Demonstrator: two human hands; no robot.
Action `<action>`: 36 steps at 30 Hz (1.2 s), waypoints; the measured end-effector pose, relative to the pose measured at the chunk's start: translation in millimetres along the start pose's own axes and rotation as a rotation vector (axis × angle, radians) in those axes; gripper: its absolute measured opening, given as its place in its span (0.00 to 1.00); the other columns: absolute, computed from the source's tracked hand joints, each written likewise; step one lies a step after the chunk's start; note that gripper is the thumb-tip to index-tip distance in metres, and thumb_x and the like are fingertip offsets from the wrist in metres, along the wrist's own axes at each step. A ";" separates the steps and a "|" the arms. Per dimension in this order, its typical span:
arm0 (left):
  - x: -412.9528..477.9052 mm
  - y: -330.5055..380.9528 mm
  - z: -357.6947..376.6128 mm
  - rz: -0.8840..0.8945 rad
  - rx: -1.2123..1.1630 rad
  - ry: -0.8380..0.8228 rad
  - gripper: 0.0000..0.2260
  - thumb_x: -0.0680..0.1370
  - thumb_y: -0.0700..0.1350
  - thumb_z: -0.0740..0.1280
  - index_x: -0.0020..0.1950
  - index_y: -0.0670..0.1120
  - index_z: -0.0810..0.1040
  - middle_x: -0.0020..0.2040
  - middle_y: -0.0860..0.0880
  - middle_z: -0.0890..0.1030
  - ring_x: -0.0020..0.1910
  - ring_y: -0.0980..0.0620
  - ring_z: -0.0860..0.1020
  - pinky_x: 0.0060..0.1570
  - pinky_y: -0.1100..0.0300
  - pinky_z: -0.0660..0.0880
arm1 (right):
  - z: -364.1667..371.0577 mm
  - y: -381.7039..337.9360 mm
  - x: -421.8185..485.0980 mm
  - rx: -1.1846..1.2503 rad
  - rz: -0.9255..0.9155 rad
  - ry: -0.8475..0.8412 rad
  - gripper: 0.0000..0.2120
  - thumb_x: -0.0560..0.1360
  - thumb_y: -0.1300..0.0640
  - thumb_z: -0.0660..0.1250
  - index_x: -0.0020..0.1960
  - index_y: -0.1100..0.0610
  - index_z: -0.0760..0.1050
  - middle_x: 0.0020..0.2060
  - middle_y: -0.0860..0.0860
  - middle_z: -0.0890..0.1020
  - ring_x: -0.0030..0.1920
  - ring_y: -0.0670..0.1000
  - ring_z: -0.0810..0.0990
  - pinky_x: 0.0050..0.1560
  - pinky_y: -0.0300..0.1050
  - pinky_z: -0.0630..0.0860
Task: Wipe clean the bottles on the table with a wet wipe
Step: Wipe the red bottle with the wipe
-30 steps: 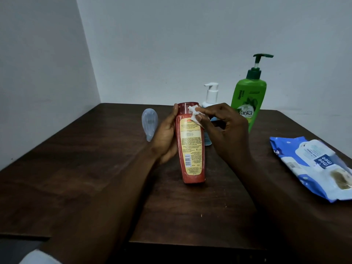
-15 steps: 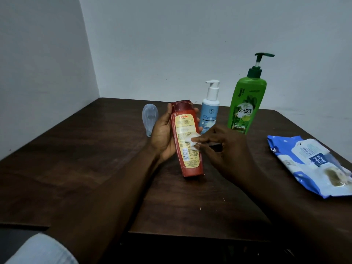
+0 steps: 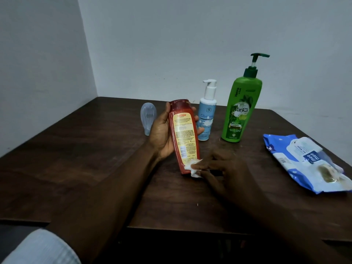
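Observation:
My left hand grips a red bottle with a yellow label, tilted with its cap end away from me, above the dark wooden table. My right hand pinches a small white wet wipe against the bottle's near bottom end. Behind the red bottle stand a light blue pump bottle and, to its right, a tall green pump bottle. A small clear bottle stands just left of my left hand.
A blue and white wet wipe pack lies on the table's right side. White walls meet in a corner behind the table. The table's near edge runs below my forearms.
My right hand has slid the wipe down the red bottle, from the cap end to the bottom end. The bottle now leans further left.

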State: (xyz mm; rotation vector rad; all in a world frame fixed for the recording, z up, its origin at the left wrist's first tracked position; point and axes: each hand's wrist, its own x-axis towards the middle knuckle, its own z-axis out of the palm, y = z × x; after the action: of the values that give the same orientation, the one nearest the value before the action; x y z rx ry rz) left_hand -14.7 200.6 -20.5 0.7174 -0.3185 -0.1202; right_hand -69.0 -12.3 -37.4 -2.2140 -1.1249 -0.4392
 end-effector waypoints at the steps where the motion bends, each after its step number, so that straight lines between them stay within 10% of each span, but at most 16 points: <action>1: 0.1 0.1 0.4 0.014 0.001 -0.008 0.26 0.84 0.60 0.53 0.67 0.44 0.78 0.57 0.42 0.80 0.57 0.45 0.79 0.66 0.40 0.70 | -0.1 -0.1 0.0 0.004 -0.001 0.002 0.14 0.72 0.60 0.75 0.57 0.50 0.84 0.48 0.36 0.75 0.49 0.28 0.74 0.50 0.20 0.69; 7: -0.8 2.0 2.7 0.043 0.023 -0.038 0.25 0.84 0.59 0.53 0.78 0.49 0.63 0.60 0.42 0.77 0.57 0.45 0.77 0.60 0.43 0.76 | 2.1 -0.5 -0.7 0.005 -0.032 0.016 0.14 0.73 0.59 0.74 0.57 0.49 0.83 0.48 0.39 0.77 0.48 0.31 0.75 0.50 0.23 0.71; 19: -1.9 3.2 4.2 0.004 0.052 0.035 0.29 0.83 0.61 0.53 0.74 0.42 0.68 0.60 0.42 0.78 0.57 0.45 0.77 0.65 0.46 0.72 | -7.3 -6.7 57.5 -0.003 -0.018 0.149 0.09 0.76 0.56 0.71 0.55 0.55 0.84 0.51 0.48 0.82 0.49 0.42 0.80 0.49 0.33 0.80; 24: -3.9 4.1 2.0 0.022 0.049 0.067 0.27 0.84 0.59 0.49 0.58 0.49 0.85 0.56 0.43 0.83 0.56 0.46 0.81 0.66 0.47 0.72 | -16.2 -6.2 98.4 -0.036 -0.055 0.227 0.07 0.75 0.59 0.73 0.53 0.57 0.85 0.47 0.52 0.84 0.45 0.49 0.82 0.48 0.49 0.83; 36: -3.7 7.1 3.4 0.085 0.024 0.053 0.24 0.85 0.56 0.49 0.80 0.49 0.61 0.63 0.43 0.79 0.61 0.45 0.79 0.62 0.44 0.75 | -22.2 -13.1 139.4 -0.116 -0.084 0.211 0.10 0.75 0.56 0.73 0.55 0.57 0.85 0.48 0.53 0.84 0.47 0.51 0.82 0.51 0.53 0.80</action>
State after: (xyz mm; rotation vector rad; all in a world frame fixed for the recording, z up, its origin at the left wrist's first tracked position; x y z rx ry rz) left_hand -19.4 204.6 -14.2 0.7285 -0.2994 -0.0167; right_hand 1.4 64.2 59.1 -2.1636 -1.1057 -0.7719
